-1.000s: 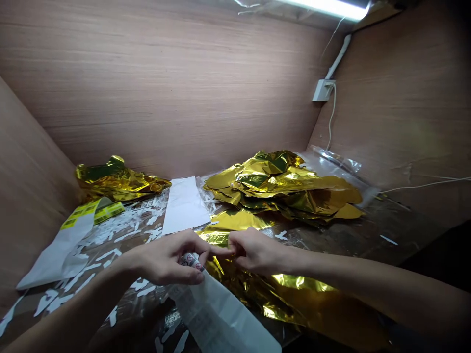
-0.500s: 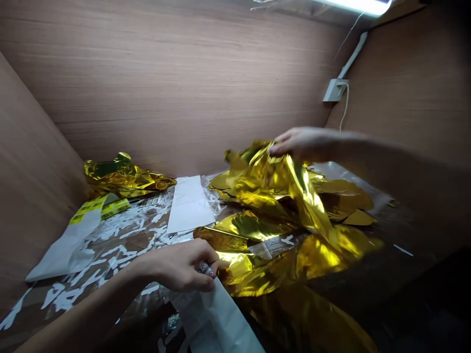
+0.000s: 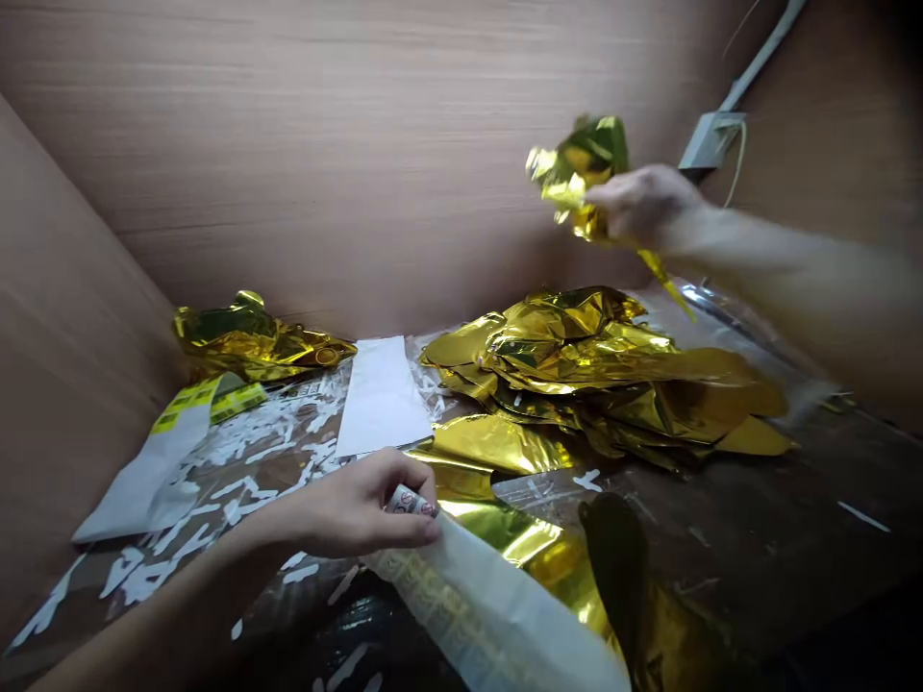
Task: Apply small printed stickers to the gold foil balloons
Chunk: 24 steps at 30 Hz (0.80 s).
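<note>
Pinched between the thumb and fingers of my left hand (image 3: 379, 505) is a strip of sticker backing paper (image 3: 497, 596), with small printed warning marks at its end. The strip trails down to the bottom edge. My right hand (image 3: 649, 207), blurred, is closed on a crumpled gold foil sheet (image 3: 587, 173) raised in front of the back wall. Below it lies a pile of flat gold foil pieces (image 3: 577, 360). Another gold foil piece (image 3: 505, 509) spreads on the table just right of my left hand, partly behind the strip.
Several white paper scraps (image 3: 252, 495) litter the table at left. A white sheet (image 3: 382, 394) lies mid-table. Yellow-printed label paper (image 3: 165, 452) and another gold foil heap (image 3: 260, 341) lie at far left. A socket box (image 3: 710, 139) hangs in the right corner.
My right hand has lifted the crumpled gold foil off the pile, up and to the right. My left hand keeps its pinch on the strip, which now shows its printed side more.
</note>
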Each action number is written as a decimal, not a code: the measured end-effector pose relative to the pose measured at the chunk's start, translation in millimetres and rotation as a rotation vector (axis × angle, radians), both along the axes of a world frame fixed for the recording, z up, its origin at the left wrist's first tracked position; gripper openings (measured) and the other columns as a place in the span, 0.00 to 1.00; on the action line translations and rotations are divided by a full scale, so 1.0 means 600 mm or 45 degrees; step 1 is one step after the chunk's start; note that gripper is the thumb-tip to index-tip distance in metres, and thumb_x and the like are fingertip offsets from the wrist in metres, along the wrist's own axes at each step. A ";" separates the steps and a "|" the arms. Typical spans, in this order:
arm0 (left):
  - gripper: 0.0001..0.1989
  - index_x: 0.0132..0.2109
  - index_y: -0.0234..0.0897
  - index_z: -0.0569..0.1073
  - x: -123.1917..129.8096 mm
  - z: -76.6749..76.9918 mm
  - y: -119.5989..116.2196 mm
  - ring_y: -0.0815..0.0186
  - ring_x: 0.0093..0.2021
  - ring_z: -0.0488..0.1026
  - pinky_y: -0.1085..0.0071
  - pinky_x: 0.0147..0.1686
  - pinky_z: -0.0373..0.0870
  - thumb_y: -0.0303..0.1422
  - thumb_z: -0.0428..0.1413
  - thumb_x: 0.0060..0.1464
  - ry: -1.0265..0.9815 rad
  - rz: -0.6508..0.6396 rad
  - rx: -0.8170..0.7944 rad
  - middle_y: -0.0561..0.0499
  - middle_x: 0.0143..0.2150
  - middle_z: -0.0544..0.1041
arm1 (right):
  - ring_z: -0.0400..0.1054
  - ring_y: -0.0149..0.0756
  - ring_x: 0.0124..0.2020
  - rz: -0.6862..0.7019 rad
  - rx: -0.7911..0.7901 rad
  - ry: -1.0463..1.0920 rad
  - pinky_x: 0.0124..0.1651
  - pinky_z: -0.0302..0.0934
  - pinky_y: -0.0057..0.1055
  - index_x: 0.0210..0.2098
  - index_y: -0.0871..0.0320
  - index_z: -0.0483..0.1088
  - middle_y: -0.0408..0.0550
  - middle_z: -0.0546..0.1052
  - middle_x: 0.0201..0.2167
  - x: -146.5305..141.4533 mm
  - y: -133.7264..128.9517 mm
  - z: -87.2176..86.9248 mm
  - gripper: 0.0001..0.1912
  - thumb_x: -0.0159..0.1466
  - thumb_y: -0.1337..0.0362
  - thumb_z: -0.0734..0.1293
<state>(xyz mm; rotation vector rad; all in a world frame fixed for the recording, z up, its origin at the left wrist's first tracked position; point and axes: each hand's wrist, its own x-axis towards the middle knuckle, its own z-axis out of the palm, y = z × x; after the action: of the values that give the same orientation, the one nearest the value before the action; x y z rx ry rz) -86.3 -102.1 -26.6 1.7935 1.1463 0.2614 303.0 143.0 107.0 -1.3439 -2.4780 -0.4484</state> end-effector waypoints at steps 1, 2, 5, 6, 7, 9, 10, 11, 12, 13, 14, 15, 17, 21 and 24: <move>0.15 0.37 0.37 0.73 -0.001 -0.001 0.000 0.65 0.36 0.70 0.73 0.35 0.65 0.44 0.64 0.53 -0.008 0.057 0.037 0.52 0.35 0.76 | 0.70 0.52 0.54 -0.026 -0.001 -0.047 0.55 0.64 0.49 0.57 0.67 0.71 0.66 0.75 0.53 -0.007 0.006 -0.028 0.18 0.73 0.70 0.56; 0.16 0.37 0.37 0.74 0.000 -0.002 0.000 0.67 0.32 0.67 0.74 0.32 0.63 0.45 0.64 0.54 -0.038 0.114 0.054 0.54 0.32 0.73 | 0.70 0.53 0.54 -0.052 -0.013 -0.094 0.55 0.62 0.49 0.56 0.66 0.72 0.68 0.76 0.53 -0.014 0.010 -0.057 0.20 0.71 0.74 0.56; 0.16 0.36 0.36 0.74 0.005 -0.003 0.001 0.71 0.26 0.59 0.76 0.25 0.55 0.45 0.64 0.55 -0.250 0.226 -0.005 0.58 0.25 0.66 | 0.74 0.48 0.50 -0.050 -0.151 -0.242 0.54 0.64 0.42 0.56 0.61 0.75 0.60 0.80 0.51 -0.027 0.012 -0.131 0.23 0.65 0.76 0.60; 0.15 0.36 0.36 0.74 0.008 -0.002 0.000 0.72 0.25 0.57 0.76 0.24 0.52 0.44 0.65 0.55 -0.317 0.252 -0.015 0.58 0.24 0.66 | 0.74 0.47 0.49 -0.045 -0.188 -0.271 0.54 0.64 0.41 0.57 0.59 0.76 0.58 0.80 0.51 -0.031 0.008 -0.145 0.24 0.64 0.75 0.61; 0.15 0.35 0.36 0.75 0.011 -0.001 0.000 0.72 0.25 0.57 0.76 0.23 0.51 0.43 0.65 0.55 -0.362 0.278 -0.003 0.58 0.24 0.66 | 0.75 0.46 0.50 -0.041 -0.216 -0.288 0.54 0.65 0.40 0.57 0.59 0.76 0.57 0.81 0.52 -0.035 0.001 -0.153 0.24 0.63 0.74 0.63; 0.14 0.36 0.35 0.77 0.016 0.002 -0.002 0.72 0.25 0.58 0.76 0.23 0.51 0.43 0.64 0.55 -0.386 0.335 0.072 0.57 0.24 0.68 | 0.74 0.47 0.53 -0.024 -0.228 -0.299 0.56 0.65 0.39 0.60 0.59 0.74 0.57 0.79 0.56 -0.053 -0.027 -0.154 0.27 0.62 0.71 0.64; 0.15 0.36 0.35 0.78 0.018 0.004 -0.002 0.71 0.25 0.59 0.76 0.23 0.51 0.44 0.64 0.56 -0.373 0.370 0.125 0.56 0.25 0.69 | 0.73 0.47 0.56 -0.003 -0.220 -0.263 0.57 0.65 0.39 0.62 0.59 0.72 0.56 0.77 0.58 -0.069 -0.050 -0.150 0.27 0.64 0.70 0.63; 0.16 0.36 0.34 0.79 0.018 0.004 -0.002 0.71 0.26 0.60 0.75 0.23 0.51 0.45 0.63 0.56 -0.347 0.403 0.176 0.55 0.25 0.69 | 0.72 0.46 0.58 0.037 -0.214 -0.205 0.58 0.65 0.37 0.64 0.60 0.70 0.56 0.75 0.61 -0.091 -0.078 -0.145 0.28 0.66 0.68 0.62; 0.16 0.36 0.34 0.79 0.019 0.004 -0.002 0.70 0.25 0.60 0.75 0.23 0.51 0.46 0.62 0.56 -0.316 0.432 0.222 0.55 0.25 0.69 | 0.71 0.43 0.59 0.090 -0.196 -0.123 0.59 0.65 0.35 0.66 0.59 0.67 0.53 0.74 0.62 -0.116 -0.111 -0.143 0.27 0.69 0.66 0.58; 0.17 0.36 0.34 0.79 0.018 0.003 -0.001 0.70 0.25 0.60 0.74 0.22 0.51 0.46 0.62 0.57 -0.281 0.457 0.265 0.55 0.24 0.68 | 0.73 0.41 0.57 0.199 -0.260 0.139 0.58 0.66 0.34 0.63 0.58 0.70 0.52 0.77 0.59 -0.145 -0.148 -0.143 0.23 0.72 0.63 0.57; 0.18 0.35 0.34 0.79 0.018 0.001 0.000 0.71 0.24 0.59 0.74 0.22 0.50 0.47 0.62 0.57 -0.248 0.480 0.309 0.56 0.23 0.67 | 0.76 0.40 0.53 0.345 -0.350 0.328 0.55 0.68 0.34 0.58 0.57 0.74 0.51 0.80 0.54 -0.175 -0.187 -0.146 0.20 0.73 0.59 0.59; 0.18 0.33 0.34 0.79 0.017 -0.003 0.001 0.71 0.23 0.57 0.74 0.21 0.49 0.47 0.61 0.57 -0.219 0.498 0.360 0.57 0.22 0.64 | 0.77 0.40 0.51 0.504 -0.455 0.396 0.54 0.68 0.34 0.54 0.56 0.77 0.50 0.82 0.51 -0.206 -0.223 -0.152 0.18 0.71 0.56 0.63; 0.19 0.29 0.34 0.76 0.014 -0.010 0.003 0.72 0.23 0.54 0.74 0.21 0.48 0.46 0.61 0.57 -0.179 0.536 0.470 0.58 0.21 0.60 | 0.78 0.38 0.44 0.783 -0.544 0.419 0.49 0.69 0.32 0.50 0.56 0.79 0.48 0.84 0.45 -0.259 -0.279 -0.169 0.15 0.68 0.56 0.69; 0.17 0.28 0.33 0.76 0.010 -0.019 0.008 0.72 0.25 0.56 0.74 0.24 0.51 0.43 0.61 0.58 -0.135 0.544 0.612 0.58 0.22 0.61 | 0.78 0.31 0.35 0.879 -0.556 0.583 0.42 0.67 0.26 0.41 0.56 0.81 0.42 0.84 0.37 -0.306 -0.306 -0.200 0.05 0.66 0.66 0.71; 0.14 0.34 0.34 0.80 0.008 -0.017 0.010 0.72 0.24 0.56 0.73 0.23 0.50 0.42 0.59 0.59 -0.109 0.488 0.580 0.57 0.22 0.62 | 0.77 0.31 0.32 0.839 -0.503 0.613 0.38 0.66 0.26 0.39 0.56 0.80 0.42 0.84 0.34 -0.300 -0.294 -0.211 0.06 0.67 0.68 0.69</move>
<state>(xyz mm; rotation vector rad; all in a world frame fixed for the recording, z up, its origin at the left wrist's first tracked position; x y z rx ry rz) -81.3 -96.1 -37.0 1.9075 1.4471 0.8768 122.8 -33.4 -19.8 -0.5580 -2.4475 0.4757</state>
